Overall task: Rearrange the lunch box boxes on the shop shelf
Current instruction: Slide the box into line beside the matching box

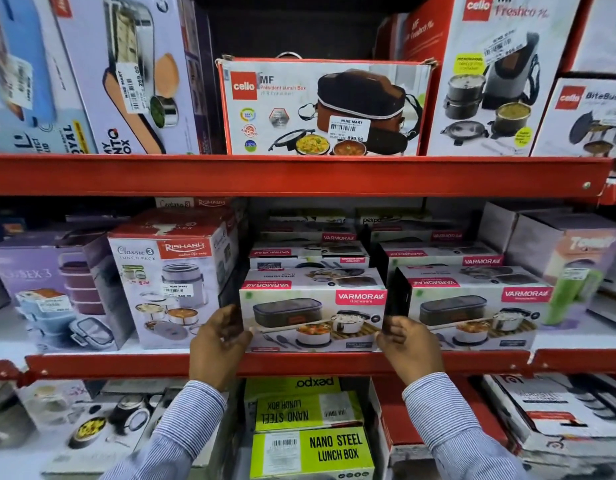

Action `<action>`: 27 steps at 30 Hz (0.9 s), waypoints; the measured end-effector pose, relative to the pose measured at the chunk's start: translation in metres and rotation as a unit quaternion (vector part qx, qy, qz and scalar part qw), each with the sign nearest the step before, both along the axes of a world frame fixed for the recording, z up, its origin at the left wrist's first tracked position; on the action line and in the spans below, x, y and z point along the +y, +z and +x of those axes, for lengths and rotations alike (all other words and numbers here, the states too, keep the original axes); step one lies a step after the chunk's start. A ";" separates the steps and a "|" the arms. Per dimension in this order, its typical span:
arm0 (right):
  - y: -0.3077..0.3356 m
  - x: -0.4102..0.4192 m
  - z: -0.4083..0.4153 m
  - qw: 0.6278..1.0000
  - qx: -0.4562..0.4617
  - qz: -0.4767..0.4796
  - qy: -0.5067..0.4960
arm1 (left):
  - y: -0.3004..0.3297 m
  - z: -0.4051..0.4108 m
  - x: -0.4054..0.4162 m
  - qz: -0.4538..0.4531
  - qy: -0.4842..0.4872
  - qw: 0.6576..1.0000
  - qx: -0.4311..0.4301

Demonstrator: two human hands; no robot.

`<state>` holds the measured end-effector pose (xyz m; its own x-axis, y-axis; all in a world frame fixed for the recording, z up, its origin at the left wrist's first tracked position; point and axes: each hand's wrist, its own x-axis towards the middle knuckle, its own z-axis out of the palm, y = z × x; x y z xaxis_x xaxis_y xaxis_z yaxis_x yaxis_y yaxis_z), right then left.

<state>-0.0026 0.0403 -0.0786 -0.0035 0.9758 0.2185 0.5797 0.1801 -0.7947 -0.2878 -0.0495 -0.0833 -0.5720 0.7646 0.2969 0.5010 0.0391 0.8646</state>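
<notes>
Both hands grip the white-and-pink Varmora cardboard lunch box carton [313, 318]
Long axis along the red metal shelf [299, 363], picture outward; left hand [220, 344] and right hand [412, 344] fingers curl around its ends

Bright, even light fills the shelves, though the gap behind the cello box [322, 107] is dark. Edges bow and blur from wide-angle distortion; the centre stays sharp.

Both arms in striped sleeves reaching forward and up, left hand [219, 341] and right hand [411, 344] held apart at the same height, palms turned inward, fingers curled forward as in a two-sided grip.
</notes>
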 end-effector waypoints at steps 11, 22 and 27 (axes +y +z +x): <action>-0.006 -0.007 0.004 0.999 0.022 0.031 0.016 | -0.002 0.005 -0.006 0.029 0.001 0.998 -0.053; -0.007 -0.020 0.012 0.998 0.050 0.048 0.015 | -0.005 0.007 -0.016 0.046 0.017 0.998 -0.024; -0.013 -0.037 0.042 0.990 0.104 0.095 -0.020 | 0.000 0.047 -0.032 0.188 0.049 0.978 0.075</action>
<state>0.0391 0.0035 -0.0919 0.0988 0.9151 0.3909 0.4175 0.3184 -0.8511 -0.2403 -0.0814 -0.0831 -0.5647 0.5296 0.6330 0.6335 -0.2134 0.7437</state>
